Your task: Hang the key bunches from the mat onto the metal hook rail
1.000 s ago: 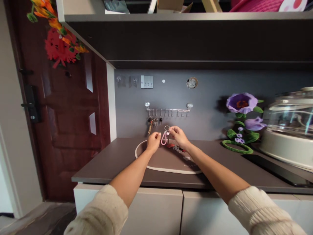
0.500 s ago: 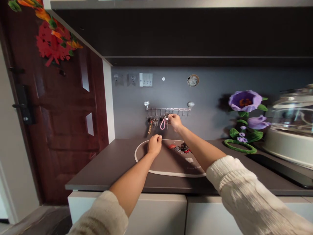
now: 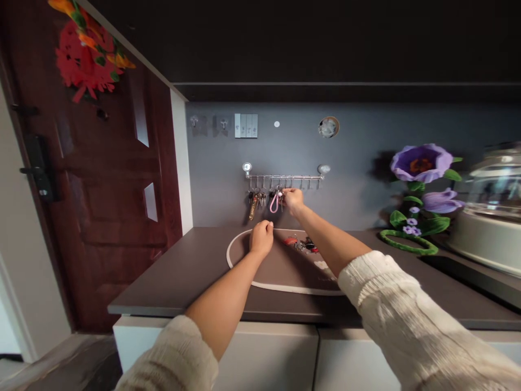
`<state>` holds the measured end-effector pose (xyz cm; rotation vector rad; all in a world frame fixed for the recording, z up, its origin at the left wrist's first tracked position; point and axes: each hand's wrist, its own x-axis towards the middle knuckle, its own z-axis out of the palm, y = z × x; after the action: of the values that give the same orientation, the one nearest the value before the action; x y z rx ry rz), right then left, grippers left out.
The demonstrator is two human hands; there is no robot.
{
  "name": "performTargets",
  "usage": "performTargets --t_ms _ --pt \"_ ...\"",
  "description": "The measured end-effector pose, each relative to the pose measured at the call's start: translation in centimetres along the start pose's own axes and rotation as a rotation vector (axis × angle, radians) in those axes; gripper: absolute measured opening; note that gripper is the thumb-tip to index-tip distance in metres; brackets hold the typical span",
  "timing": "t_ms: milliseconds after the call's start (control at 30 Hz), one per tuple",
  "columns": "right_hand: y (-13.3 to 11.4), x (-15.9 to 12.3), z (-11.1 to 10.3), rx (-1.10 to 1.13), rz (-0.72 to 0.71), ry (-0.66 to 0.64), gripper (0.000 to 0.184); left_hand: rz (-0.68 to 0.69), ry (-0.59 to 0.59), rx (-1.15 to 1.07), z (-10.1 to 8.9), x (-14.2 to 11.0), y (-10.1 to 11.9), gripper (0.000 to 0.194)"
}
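Note:
My right hand (image 3: 293,201) is at the hook rail (image 3: 285,177) on the grey wall, its fingers pinched on a key ring with a pink strap (image 3: 274,203). The ring is up against one of the hooks; whether it hangs there by itself I cannot tell. Several bunches of keys (image 3: 263,197) dangle left of it, one with a brown-gold tag (image 3: 253,207). Lower down, over the brown mat (image 3: 244,266), my left hand (image 3: 261,237) is curled closed, and its inside is hidden. More keys with red and black fobs (image 3: 306,246) lie on the mat.
Purple felt flowers (image 3: 421,163) and a domed white appliance (image 3: 484,233) stand on the counter (image 3: 171,271) at the right. A dark shelf (image 3: 309,49) overhangs it. Left is a dark red door (image 3: 109,217). Two small hooks and a switch panel (image 3: 246,126) are on the wall.
The view has tilted down slightly and shifted a little. My right hand stays at the rail, with the key ring now closer up against the hook. My left hand remains curled over the mat.

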<state>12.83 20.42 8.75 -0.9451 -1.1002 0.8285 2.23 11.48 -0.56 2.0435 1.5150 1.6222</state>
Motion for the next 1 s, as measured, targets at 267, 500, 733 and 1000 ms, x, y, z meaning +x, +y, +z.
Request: performTargets --t_ms 267,500,733,1000 --pt "0.8 -0.1 -0.4 -0.035 0.013 -0.005 0.01 -0.006 -0.02 -0.007 0.1 0.1 -0.2 0.027" --pt "1.1 -0.3 -0.6 -0.031 -0.007 -0.046 0.014 -0.002 -0.033 -0.011 0.2 0.2 -0.3 0.025" --pt "1.4 -0.1 -0.5 -0.085 -0.048 -0.032 0.016 0.007 -0.054 0.037 0.3 0.2 -0.5 0.025" --pt "2.5 0.5 -1.2 -0.296 -0.174 0.023 0.013 0.005 -0.051 0.088 0.3 0.1 -0.4 0.025"
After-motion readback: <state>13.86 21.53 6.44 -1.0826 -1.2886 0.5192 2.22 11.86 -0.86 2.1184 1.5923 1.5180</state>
